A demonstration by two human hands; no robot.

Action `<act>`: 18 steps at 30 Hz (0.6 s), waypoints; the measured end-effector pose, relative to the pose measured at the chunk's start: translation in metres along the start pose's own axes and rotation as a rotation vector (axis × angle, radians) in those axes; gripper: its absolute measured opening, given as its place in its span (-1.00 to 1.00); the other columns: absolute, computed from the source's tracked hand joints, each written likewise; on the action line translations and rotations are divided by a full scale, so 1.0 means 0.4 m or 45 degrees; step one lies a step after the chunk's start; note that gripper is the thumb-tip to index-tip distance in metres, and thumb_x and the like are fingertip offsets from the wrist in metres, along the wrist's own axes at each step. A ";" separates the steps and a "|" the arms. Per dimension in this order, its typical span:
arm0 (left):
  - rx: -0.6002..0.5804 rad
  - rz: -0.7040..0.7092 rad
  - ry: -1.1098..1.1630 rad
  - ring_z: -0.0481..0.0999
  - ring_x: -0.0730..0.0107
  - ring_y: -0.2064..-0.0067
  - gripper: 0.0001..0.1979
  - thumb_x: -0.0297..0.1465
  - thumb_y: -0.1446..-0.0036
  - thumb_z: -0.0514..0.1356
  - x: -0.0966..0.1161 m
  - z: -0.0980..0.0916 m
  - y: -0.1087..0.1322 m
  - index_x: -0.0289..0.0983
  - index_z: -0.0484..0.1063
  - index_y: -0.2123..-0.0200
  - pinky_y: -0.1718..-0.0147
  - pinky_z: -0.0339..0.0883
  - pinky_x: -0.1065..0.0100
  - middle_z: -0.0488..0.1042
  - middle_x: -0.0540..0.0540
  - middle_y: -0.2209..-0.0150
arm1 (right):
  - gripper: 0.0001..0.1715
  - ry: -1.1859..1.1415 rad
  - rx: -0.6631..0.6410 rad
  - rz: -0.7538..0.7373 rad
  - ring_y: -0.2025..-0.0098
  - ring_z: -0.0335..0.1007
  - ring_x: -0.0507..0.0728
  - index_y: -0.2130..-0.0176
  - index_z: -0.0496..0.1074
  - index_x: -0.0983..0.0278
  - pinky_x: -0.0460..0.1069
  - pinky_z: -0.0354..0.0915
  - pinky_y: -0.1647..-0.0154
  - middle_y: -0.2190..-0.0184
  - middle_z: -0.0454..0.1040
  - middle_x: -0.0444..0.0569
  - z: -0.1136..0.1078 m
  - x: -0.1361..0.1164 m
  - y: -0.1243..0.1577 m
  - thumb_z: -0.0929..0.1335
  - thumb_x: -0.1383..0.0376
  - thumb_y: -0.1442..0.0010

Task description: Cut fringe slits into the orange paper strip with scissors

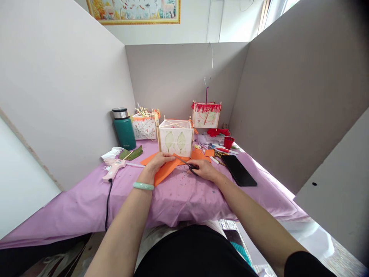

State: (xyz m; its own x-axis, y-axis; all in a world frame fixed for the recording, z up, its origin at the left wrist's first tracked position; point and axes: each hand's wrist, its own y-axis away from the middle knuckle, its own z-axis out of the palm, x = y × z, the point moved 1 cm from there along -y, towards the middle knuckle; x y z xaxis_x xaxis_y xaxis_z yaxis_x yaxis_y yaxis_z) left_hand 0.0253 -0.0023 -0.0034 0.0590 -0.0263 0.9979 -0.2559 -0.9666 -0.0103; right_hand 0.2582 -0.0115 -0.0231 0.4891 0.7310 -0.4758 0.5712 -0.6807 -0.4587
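My left hand (158,161) grips a strip of orange paper (165,172) between thumb and fingers; the strip hangs down toward the table's front. In my right hand (203,169) is a pair of dark-handled scissors (192,167), with the blades pointing left at the paper's upper edge near my left fingertips. Whether the blades are apart I cannot tell. Just beyond my hands stands a white box-shaped lantern (175,141) with wooden corner sticks and two green leaf prints. More orange paper (199,154) lies around its base.
A pink glue gun (113,170) with a black cord and a green bottle (124,129) stand left. A stick-filled box (145,129) and a red-fringed lantern (206,115) are behind. At right are a black phone (239,170), markers (227,150) and a red cup (228,142). Grey panels enclose the table.
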 end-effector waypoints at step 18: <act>0.076 -0.045 0.057 0.38 0.47 0.56 -0.71 -0.27 0.26 0.38 -0.003 -0.013 -0.009 -0.34 0.49 0.46 0.54 0.16 0.41 0.48 -0.05 0.53 | -0.58 -0.001 -0.004 0.058 0.45 0.28 -0.01 0.12 0.48 0.25 -0.13 0.09 0.43 0.43 0.48 -0.12 -0.004 -0.011 0.000 0.37 0.11 -0.05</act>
State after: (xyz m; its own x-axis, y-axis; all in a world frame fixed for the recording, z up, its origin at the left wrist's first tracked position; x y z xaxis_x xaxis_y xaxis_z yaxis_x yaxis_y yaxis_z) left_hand 0.0212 0.0025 -0.0042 0.0234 0.0185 0.9996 -0.1965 -0.9802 0.0228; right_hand 0.2572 -0.0144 -0.0198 0.5140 0.6993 -0.4968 0.5506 -0.7131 -0.4340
